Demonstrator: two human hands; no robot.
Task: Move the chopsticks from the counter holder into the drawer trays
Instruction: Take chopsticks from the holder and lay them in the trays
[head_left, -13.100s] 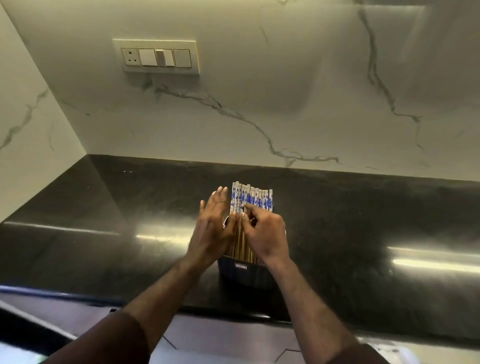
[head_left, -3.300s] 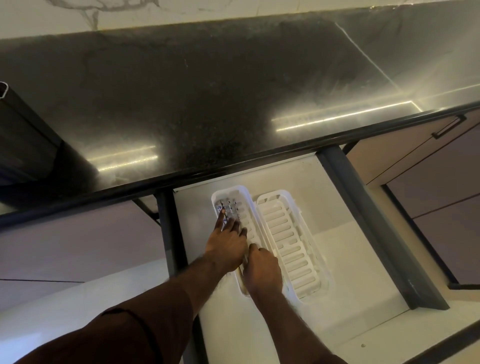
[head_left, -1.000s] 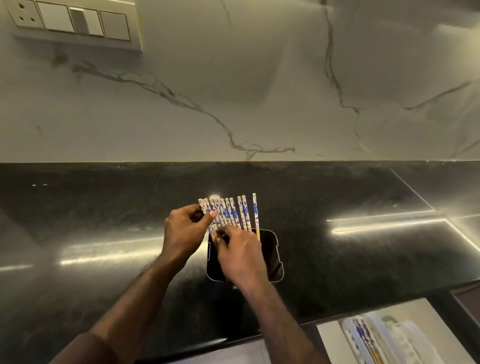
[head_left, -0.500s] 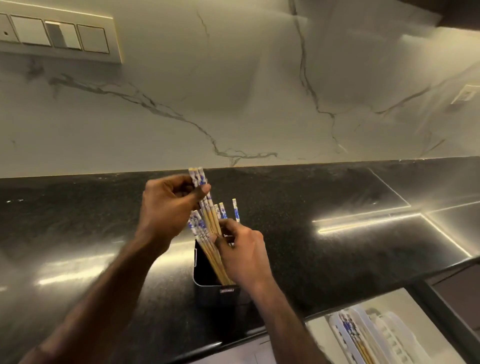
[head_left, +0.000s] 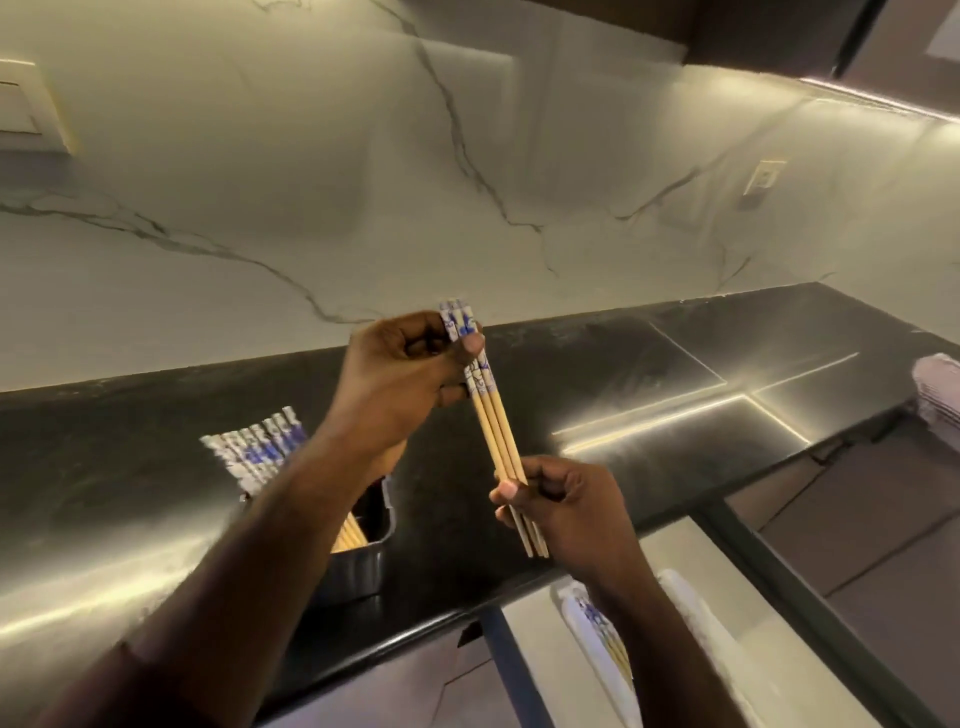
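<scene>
A small bundle of wooden chopsticks (head_left: 496, 431) with blue-and-white tops is held in the air above the black counter. My left hand (head_left: 400, 379) grips the patterned top ends, and my right hand (head_left: 561, 499) pinches the plain lower ends. Several more chopsticks (head_left: 260, 452) lean in the dark metal holder (head_left: 358, 561) on the counter, partly hidden behind my left forearm. Below right, the open drawer (head_left: 670, 551) shows white trays (head_left: 691, 613); the left tray (head_left: 582, 623) has chopsticks (head_left: 605, 631) lying in it.
The black counter (head_left: 649, 389) runs along a white marble backsplash, with a switch plate (head_left: 26, 104) at far left and a socket (head_left: 763, 176) at right. A pale folded cloth (head_left: 940, 389) lies at the right edge. The drawer's dark frame (head_left: 779, 571) stands out below the counter's front edge.
Both hands have lifted a few chopsticks clear of the holder and carried them right and up. The view has swung right, so the holder now sits lower left.
</scene>
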